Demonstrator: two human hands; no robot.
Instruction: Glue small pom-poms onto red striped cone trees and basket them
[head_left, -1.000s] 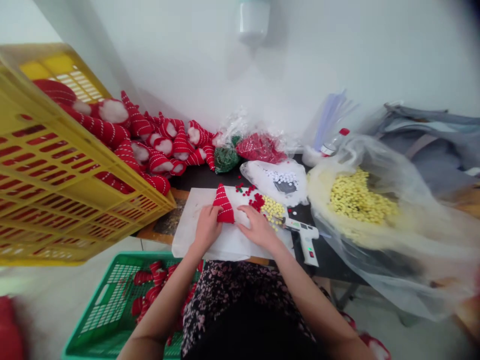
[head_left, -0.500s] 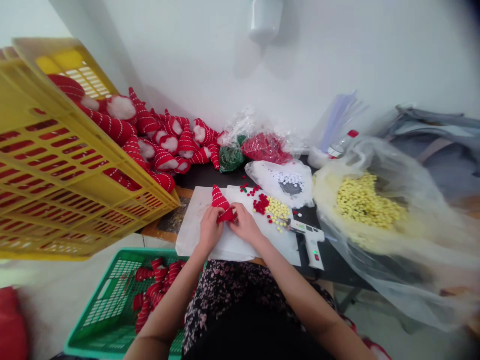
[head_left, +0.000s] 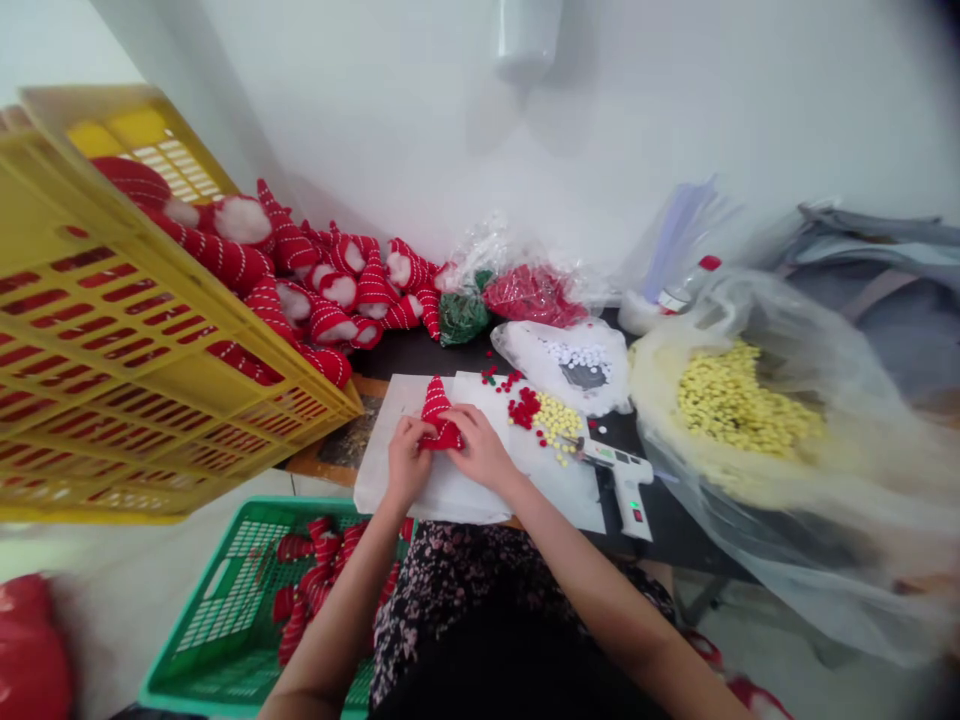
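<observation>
A small red cone-shaped fabric hat [head_left: 436,400] with white stitched stripes points away from me over white paper sheets [head_left: 390,480]. My left hand [head_left: 410,458] pinches its lower left edge. On the right side of the hat, my right hand [head_left: 476,443] grips the fabric with thumb and fingers. Just right of my hands lie red pompoms [head_left: 523,407] and yellow pompoms [head_left: 556,418] in loose piles. A white glue gun [head_left: 624,478] rests beyond them, its nozzle near the yellow pile.
A yellow crate [head_left: 150,340] stands at left, with stuffed red striped hats [head_left: 345,290] heaped beside it. Below is a green basket [head_left: 217,600] holding more red pieces. Bags of white pompoms [head_left: 574,360], yellow pompoms [head_left: 742,400] and red material [head_left: 532,295] sit behind and right.
My hands have shifted slightly left with the hat, which now stands more upright. My right hand has moved further over the fabric. The view has shifted a little.
</observation>
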